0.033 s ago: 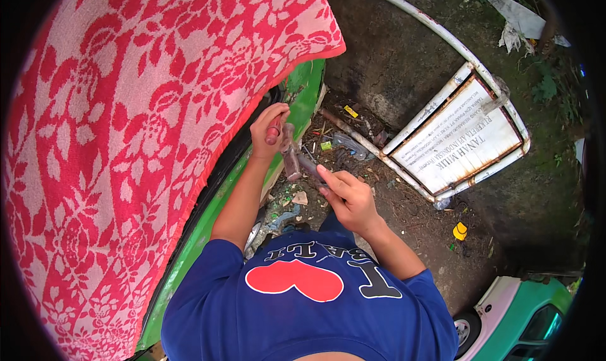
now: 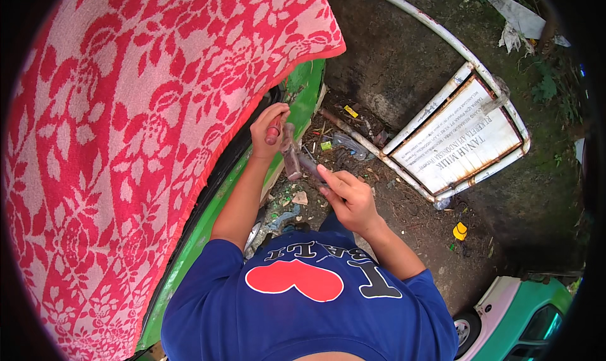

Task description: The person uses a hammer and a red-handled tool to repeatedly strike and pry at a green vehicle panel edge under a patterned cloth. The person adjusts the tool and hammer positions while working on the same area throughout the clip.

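Observation:
In my right hand [image 2: 353,200] is a hammer [image 2: 291,162], its dark handle slanting up and left out of my closed fingers. The worn metal head is beside my left hand [image 2: 268,130]. That hand is closed around a tool with a round red handle end [image 2: 272,135]; the rest of the tool is hidden by my fingers, so its kind does not show. The hammer head looks very near the red end, but I cannot tell whether they touch. Both hands are over the edge of a green painted panel [image 2: 302,83].
A red and pink flowered cloth [image 2: 126,121] drapes over the green body on the left. To the right, a rusty white sign [image 2: 467,134] in a bent pipe frame leans by a dark wall [image 2: 372,45]. Litter covers the ground below. A green and white car [image 2: 524,317] stands lower right.

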Demonstrator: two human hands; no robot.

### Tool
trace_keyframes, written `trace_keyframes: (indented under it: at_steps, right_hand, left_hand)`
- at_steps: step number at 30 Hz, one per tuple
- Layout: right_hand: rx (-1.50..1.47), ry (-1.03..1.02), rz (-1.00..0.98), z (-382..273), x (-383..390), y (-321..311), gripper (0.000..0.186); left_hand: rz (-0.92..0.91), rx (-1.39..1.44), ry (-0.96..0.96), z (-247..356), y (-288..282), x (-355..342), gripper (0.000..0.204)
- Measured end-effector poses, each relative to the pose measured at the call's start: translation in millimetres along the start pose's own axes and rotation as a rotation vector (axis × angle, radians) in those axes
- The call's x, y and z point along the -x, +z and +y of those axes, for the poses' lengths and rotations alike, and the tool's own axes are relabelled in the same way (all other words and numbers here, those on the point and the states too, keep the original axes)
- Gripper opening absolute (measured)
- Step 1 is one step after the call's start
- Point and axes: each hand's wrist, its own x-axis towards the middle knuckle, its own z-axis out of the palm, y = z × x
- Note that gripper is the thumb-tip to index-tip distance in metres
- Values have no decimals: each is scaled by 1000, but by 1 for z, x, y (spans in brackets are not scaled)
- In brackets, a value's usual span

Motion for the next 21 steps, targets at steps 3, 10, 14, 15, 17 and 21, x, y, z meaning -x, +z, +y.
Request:
trace_keyframes:
  at_steps: [3,10,14,15,17,21]
  right_hand:
    - [15,14,-20,1,-1,-1,52]
    - [6,26,-11,0,1,-1,51]
    - [-2,20,-2,0,2,1,51]
    - [-5,21,2,1,2,2,51]
    - [30,23,-11,3,3,4,50]
    - [129,-1,-52,0,1,6,52]
  left_hand:
    - [2,0,8,-1,1,-2,24]
    - [-18,-28,31,3,1,-3,26]
    - [-44,-25,35,4,-2,-3,28]
    - [-34,-14,27,2,-2,-2,28]
    - [-13,6,8,0,-1,-3,28]
    - [-52,0,-16,-1,-5,-7,26]
